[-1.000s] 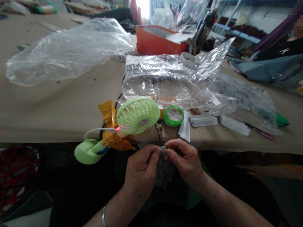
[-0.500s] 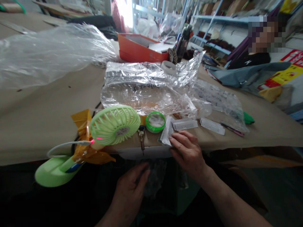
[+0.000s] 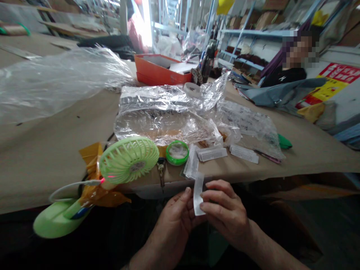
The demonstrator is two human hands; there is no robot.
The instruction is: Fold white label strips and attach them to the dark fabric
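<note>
A narrow white label strip (image 3: 198, 193) stands upright between my hands in front of the table edge. My right hand (image 3: 227, 210) is closed on it, fingertips pressed on its right side and lower part. My left hand (image 3: 176, 219) is open just left of the strip, thumb stretched up and fingers partly hidden behind it. Just beyond lies a fanned stack of white labels (image 3: 192, 162) on the table. Two more label bundles, one nearer (image 3: 212, 153) and one farther right (image 3: 244, 153), lie beside it.
A green fan (image 3: 129, 159) stands taped at the left edge. Near it are a green round tub (image 3: 177, 152) and a small pointed tool (image 3: 161, 170). Behind lie clear plastic bags (image 3: 157, 122), a tape roll (image 3: 192, 89) and an orange box (image 3: 160, 73). A person (image 3: 292, 77) is at the back right.
My right hand has drawn back from the fanned stack toward me with a white label strip. My left hand has moved up and right, beside the strip. The camera view has tilted slightly upward.
</note>
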